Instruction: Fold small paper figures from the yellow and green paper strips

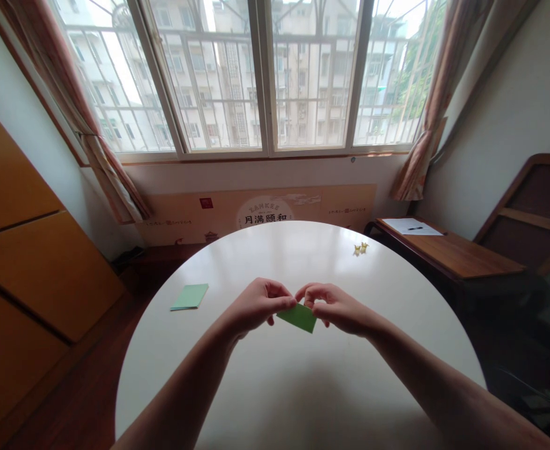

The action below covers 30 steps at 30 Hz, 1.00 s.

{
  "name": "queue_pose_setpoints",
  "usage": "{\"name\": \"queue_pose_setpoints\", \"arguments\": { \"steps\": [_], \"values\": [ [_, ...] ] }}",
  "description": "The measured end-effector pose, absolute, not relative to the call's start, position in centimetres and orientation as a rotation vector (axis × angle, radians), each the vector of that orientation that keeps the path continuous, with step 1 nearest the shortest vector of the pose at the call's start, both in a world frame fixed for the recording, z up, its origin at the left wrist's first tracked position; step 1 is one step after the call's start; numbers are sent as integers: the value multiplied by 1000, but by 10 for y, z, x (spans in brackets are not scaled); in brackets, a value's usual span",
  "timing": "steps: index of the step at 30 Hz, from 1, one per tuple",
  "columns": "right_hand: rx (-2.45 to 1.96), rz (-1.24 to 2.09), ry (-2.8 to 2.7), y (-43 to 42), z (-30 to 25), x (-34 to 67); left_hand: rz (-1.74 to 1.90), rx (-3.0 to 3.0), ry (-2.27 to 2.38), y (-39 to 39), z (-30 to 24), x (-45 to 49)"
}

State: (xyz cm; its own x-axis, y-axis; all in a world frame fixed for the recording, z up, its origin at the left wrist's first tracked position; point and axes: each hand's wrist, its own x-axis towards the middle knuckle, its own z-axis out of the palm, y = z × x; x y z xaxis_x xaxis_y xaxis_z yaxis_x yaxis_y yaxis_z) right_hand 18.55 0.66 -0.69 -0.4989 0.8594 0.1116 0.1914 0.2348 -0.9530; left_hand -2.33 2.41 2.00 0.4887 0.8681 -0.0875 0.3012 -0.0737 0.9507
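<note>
A small piece of green paper (299,317), seemingly folded, is held between both hands over the middle of the round table. My left hand (262,302) pinches its upper left edge between thumb and fingers. On the other side, my right hand (335,306) grips the paper's right end with thumb and forefinger. The paper tilts down toward the lower right. A stack of pale green paper squares (189,297) lies on the table to the left of my hands.
Two small yellow folded shapes (361,249) stand near the far right edge of the white round table (265,387). Beyond the table at right, a wooden chair (472,250) bears a white sheet (410,227) with a dark pen-like object. An orange cabinet (26,269) stands left.
</note>
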Motion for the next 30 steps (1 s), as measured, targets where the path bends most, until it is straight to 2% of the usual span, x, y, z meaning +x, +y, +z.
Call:
{"name": "queue_pose_setpoints", "arguments": {
  "steps": [7, 13, 21, 30],
  "values": [
    [-1040, 1272, -1757, 17, -4, 204, 813, 1550, 1079, 28, 24, -29],
    [-936, 1222, -1653, 13, -5, 193, 901, 1585, 1093, 25, 21, -23],
    [-1017, 1138, -1694, 8, -11, 183, 818, 1710, 1035, 21, 17, -16],
    [-898, 1008, -1873, 6, -12, 187, 680, 1825, 904, 20, 15, -18]
  ]
}}
